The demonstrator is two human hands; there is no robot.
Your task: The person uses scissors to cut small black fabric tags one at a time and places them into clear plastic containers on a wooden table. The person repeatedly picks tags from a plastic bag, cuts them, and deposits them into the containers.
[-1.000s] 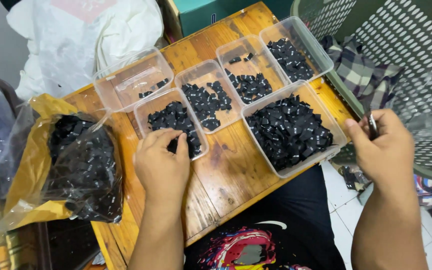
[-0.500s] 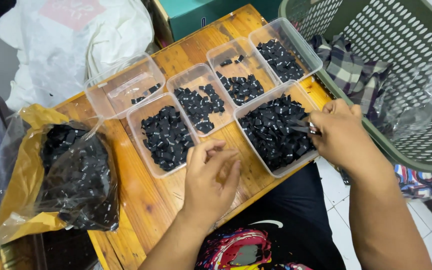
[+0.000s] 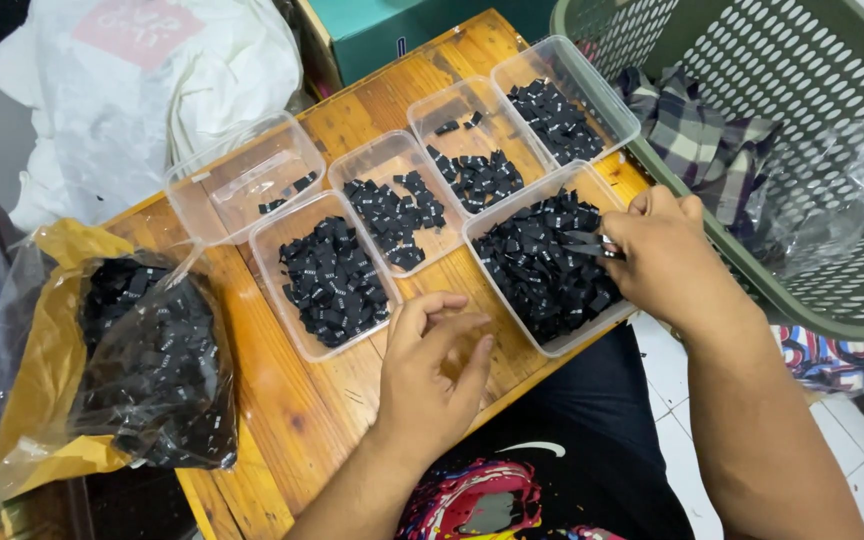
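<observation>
The small metal tool point(image 3: 592, 243) in the right hand point(image 3: 667, 255) was mostly hidden by closed fingers over the largest tub point(image 3: 552, 268) of black labels. The left hand point(image 3: 432, 370) hovered half-open and empty above the wooden table point(image 3: 292, 420).

A green perforated laundry basket point(image 3: 832, 120) at the right holds plaid cloth point(image 3: 697, 130); a white plastic bag point(image 3: 142, 90) lies behind the wooden table point(image 3: 282, 420); a teal box point(image 3: 392, 30) stands beyond its far edge.
</observation>
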